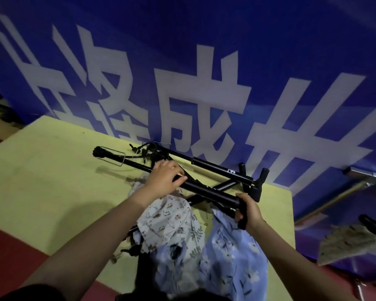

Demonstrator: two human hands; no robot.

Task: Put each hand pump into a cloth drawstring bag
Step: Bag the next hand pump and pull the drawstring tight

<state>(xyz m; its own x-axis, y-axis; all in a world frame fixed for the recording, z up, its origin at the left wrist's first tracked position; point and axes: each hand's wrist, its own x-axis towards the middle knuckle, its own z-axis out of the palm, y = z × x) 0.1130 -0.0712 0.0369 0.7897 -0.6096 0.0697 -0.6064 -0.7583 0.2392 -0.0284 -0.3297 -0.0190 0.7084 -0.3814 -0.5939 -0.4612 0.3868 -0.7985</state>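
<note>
On the yellow-green table, head view: a person's two bare arms reach forward over a pile of pumps and bags
Held pump (211, 191): black tube lifted between both hands, above the cloth
Long axis: runs from upper left, near the left hand, down to lower right, at the right hand
Left hand (164, 178): fingers laid over the far part of the tube, fingertips bent down onto it; whether the thumb closes beneath cannot be told
Right hand (249, 210): fingers curled fully round the handle end (241, 216) of the held pump, a firm closed grasp
Other pumps (224, 169): at least two more black pumps lie crossed on the table beyond the hands, their handles toward the right, hoses and clips tangled at the far end
Patterned bag (167, 222): pale cloth with small prints, directly below the held pump and just under the left forearm
Blue floral bag (230, 253): beside the patterned bag, below the right hand; its mouth is not discernible
Governing relation: both bags lie nearer the person than the tube, so the pump's axis crosses above them; judged, the pump must be turned end-on to a bag mouth before it can enter
Nearer hand: the left is closer to the patterned bag, the right to the blue one
Table (41, 170): bare surface to the left
Backdrop: blue banner (269, 51) with large white characters
</note>
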